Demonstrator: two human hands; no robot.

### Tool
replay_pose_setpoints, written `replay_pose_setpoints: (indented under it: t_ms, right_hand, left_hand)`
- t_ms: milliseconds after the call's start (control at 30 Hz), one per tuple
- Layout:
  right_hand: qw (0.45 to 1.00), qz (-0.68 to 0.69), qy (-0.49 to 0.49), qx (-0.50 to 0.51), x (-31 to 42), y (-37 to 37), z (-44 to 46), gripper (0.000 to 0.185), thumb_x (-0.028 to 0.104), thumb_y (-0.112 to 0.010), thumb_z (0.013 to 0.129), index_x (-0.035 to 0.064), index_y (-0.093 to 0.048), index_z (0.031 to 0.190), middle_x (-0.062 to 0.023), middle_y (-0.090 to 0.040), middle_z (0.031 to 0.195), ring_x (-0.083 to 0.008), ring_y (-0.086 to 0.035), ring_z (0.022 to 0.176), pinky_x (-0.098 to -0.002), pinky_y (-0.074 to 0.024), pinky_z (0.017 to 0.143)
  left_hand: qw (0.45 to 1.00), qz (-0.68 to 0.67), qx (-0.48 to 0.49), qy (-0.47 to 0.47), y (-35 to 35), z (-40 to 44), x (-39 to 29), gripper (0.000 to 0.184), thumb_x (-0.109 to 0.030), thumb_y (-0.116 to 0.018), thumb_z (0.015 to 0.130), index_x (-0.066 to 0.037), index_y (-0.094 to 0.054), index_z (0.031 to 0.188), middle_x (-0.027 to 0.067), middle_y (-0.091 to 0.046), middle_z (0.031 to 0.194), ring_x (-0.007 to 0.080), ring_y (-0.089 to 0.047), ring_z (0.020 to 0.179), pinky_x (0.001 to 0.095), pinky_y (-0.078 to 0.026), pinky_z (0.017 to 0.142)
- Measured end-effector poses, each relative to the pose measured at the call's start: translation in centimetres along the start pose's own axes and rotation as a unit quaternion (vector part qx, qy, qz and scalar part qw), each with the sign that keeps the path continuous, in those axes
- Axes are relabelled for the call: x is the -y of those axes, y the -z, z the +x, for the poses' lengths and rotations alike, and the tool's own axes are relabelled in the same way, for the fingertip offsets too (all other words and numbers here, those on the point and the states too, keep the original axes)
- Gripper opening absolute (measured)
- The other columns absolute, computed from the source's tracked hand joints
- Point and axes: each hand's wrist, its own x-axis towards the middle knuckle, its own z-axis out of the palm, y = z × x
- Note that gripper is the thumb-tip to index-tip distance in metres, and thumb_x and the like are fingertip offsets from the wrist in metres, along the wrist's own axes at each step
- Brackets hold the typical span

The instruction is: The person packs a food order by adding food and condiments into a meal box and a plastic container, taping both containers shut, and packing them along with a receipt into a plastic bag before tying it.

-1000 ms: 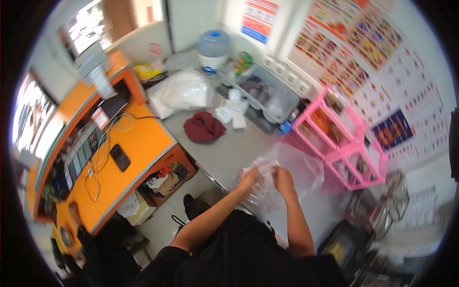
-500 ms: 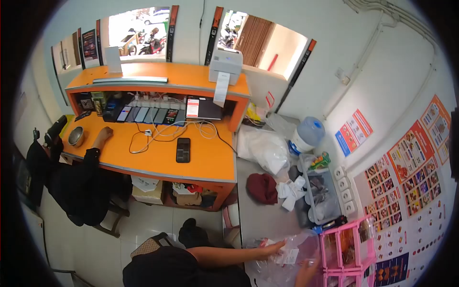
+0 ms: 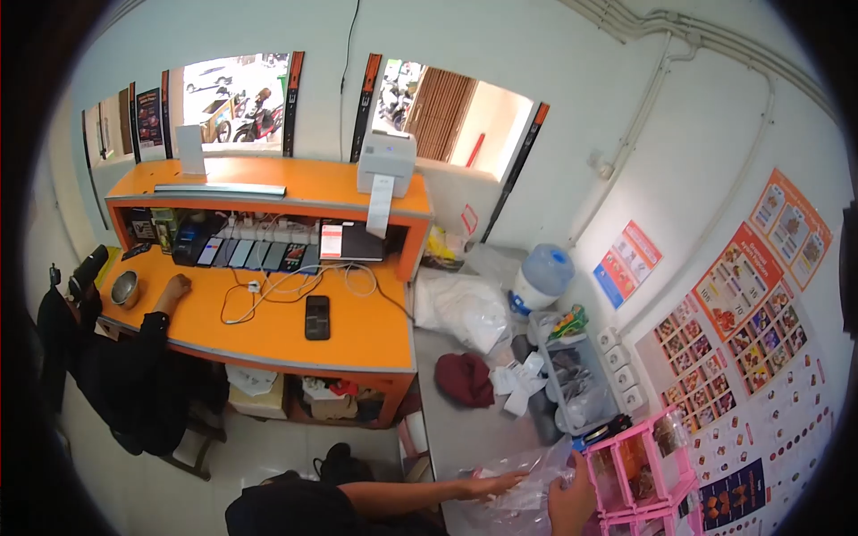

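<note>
A clear plastic bag (image 3: 547, 457) lies at the near end of the grey counter. My left hand (image 3: 493, 485) rests on the bag with its fingers stretched out. Under the plastic by those fingers shows a pale paper slip (image 3: 523, 500), partly hidden. At the bag's right side, my right hand (image 3: 572, 497) has thumb and fingers closed on the plastic edge. Right beside that hand stands a pink-framed rack (image 3: 601, 454) with clear compartments.
A maroon cloth bundle (image 3: 464, 380), white paper strips (image 3: 518, 384) and a grey bin (image 3: 556, 393) are farther back on the counter. A water jug (image 3: 543, 272) stands behind them. Left, another person's hand (image 3: 176, 288) rests on the orange desk (image 3: 241, 330), near a phone (image 3: 317, 318).
My right hand has come up and taken hold of the bag's edge. My left hand has shifted left and lies flatter on the bag. The head view has tilted up and turned right.
</note>
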Motion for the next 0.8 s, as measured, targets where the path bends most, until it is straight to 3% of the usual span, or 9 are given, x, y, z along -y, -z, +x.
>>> replay_pose_setpoints:
  t_ms: [100, 200, 300, 400, 600, 633, 700, 767, 800]
  right_hand:
    - [0.995, -0.073, 0.06, 0.022, -1.4, -0.5, 1.5, 0.049, 0.023, -0.062, 0.082, 0.0114, -0.054, 0.129, -0.022, -0.067, 0.1, -0.0405, -0.065, 0.092, -0.0504, -0.0498, 0.081]
    - [0.985, -0.134, 0.099, 0.036, -0.3, -0.9, 2.4, 0.049, 0.025, -0.062, 0.083, 0.0173, -0.055, 0.13, -0.0195, -0.069, 0.091, -0.0397, -0.066, 0.083, -0.0519, -0.0506, 0.075]
    - [0.981, -0.136, 0.139, 0.008, 0.9, -1.6, 3.0, 0.049, 0.027, -0.063, 0.083, 0.0229, -0.054, 0.131, -0.0187, -0.069, 0.087, -0.0395, -0.066, 0.079, -0.0527, -0.0508, 0.071]
    - [0.985, -0.106, 0.132, 0.018, 2.0, -1.6, 3.3, 0.05, 0.03, -0.064, 0.083, 0.0274, -0.054, 0.131, -0.0193, -0.069, 0.088, -0.0395, -0.066, 0.081, -0.0526, -0.0508, 0.072]
    - [0.982, -0.066, 0.169, 0.059, 2.1, -2.3, 4.2, 0.051, 0.034, -0.064, 0.083, 0.0298, -0.052, 0.132, -0.0203, -0.068, 0.093, -0.0405, -0.066, 0.085, -0.0505, -0.0516, 0.072]
    - [0.98, -0.072, 0.165, 0.082, 2.6, -2.3, 4.1, 0.049, 0.032, -0.065, 0.083, 0.0261, -0.054, 0.13, -0.0196, -0.069, 0.093, -0.039, -0.066, 0.084, -0.0493, -0.052, 0.072]
    - [0.975, -0.091, 0.159, 0.129, 4.3, -1.7, 3.8, 0.045, 0.028, -0.066, 0.083, 0.0185, -0.059, 0.126, -0.0182, -0.069, 0.093, -0.0359, -0.067, 0.081, -0.047, -0.0527, 0.073]
    - [0.976, -0.078, 0.142, 0.148, 5.4, -1.9, 3.7, 0.051, 0.02, -0.069, 0.076, 0.0154, -0.059, 0.126, -0.0206, -0.068, 0.104, -0.0379, -0.066, 0.092, -0.0468, -0.0516, 0.079]
    - [0.977, -0.07, 0.125, 0.156, 5.6, -2.1, 3.6, 0.055, 0.016, -0.07, 0.073, 0.0138, -0.059, 0.126, -0.0217, -0.067, 0.109, -0.0389, -0.065, 0.097, -0.0468, -0.051, 0.082]
  left_hand:
    - [0.992, 0.095, 0.038, -0.076, 1.0, 1.3, 3.1, 0.082, -0.064, -0.03, 0.098, -0.014, 0.0, 0.156, 0.0141, -0.01, 0.16, 0.0315, -0.02, 0.146, 0.0423, -0.019, 0.118]
    - [0.971, 0.155, 0.048, -0.177, 1.7, 1.7, 5.4, 0.089, -0.055, -0.044, 0.098, -0.013, 0.01, 0.154, 0.0192, -0.015, 0.158, 0.0345, -0.025, 0.144, 0.0448, -0.021, 0.117]
    - [0.953, 0.264, 0.03, -0.145, 1.3, 0.8, 5.1, 0.105, -0.041, -0.064, 0.092, -0.013, 0.018, 0.152, 0.0253, -0.022, 0.155, 0.0352, -0.03, 0.142, 0.0434, -0.025, 0.116]
    - [0.919, 0.357, -0.047, -0.163, -0.6, -0.4, 3.1, 0.12, -0.03, -0.077, 0.082, -0.014, 0.019, 0.151, 0.0312, -0.038, 0.144, 0.0388, -0.045, 0.132, 0.0421, -0.034, 0.11]
    - [0.911, 0.371, -0.168, -0.057, -2.2, -0.6, -2.6, 0.128, -0.034, -0.08, 0.078, -0.015, 0.024, 0.149, 0.032, -0.061, 0.114, 0.0472, -0.062, 0.1, 0.0433, -0.047, 0.091]
    - [0.912, 0.345, -0.209, -0.072, -1.6, 1.0, -1.3, 0.109, -0.034, -0.08, 0.075, -0.013, -0.007, 0.153, 0.0268, -0.065, 0.107, 0.0445, -0.063, 0.096, 0.0446, -0.049, 0.084]
    - [0.883, 0.421, -0.182, -0.099, -0.1, 4.0, -0.2, 0.085, -0.034, -0.08, 0.073, -0.011, -0.034, 0.14, 0.0232, -0.065, 0.103, 0.0426, -0.063, 0.094, 0.0449, -0.05, 0.082]
    - [0.878, 0.426, -0.196, -0.091, -1.4, 2.9, -1.7, 0.045, -0.033, -0.077, 0.072, -0.007, -0.063, 0.106, 0.0181, -0.065, 0.1, 0.0396, -0.063, 0.093, 0.0458, -0.05, 0.081]
    - [0.87, 0.435, -0.201, -0.121, -0.9, 3.5, -1.1, 0.043, -0.033, -0.075, 0.074, -0.007, -0.063, 0.107, 0.0189, -0.065, 0.102, 0.0395, -0.062, 0.096, 0.0454, -0.05, 0.083]
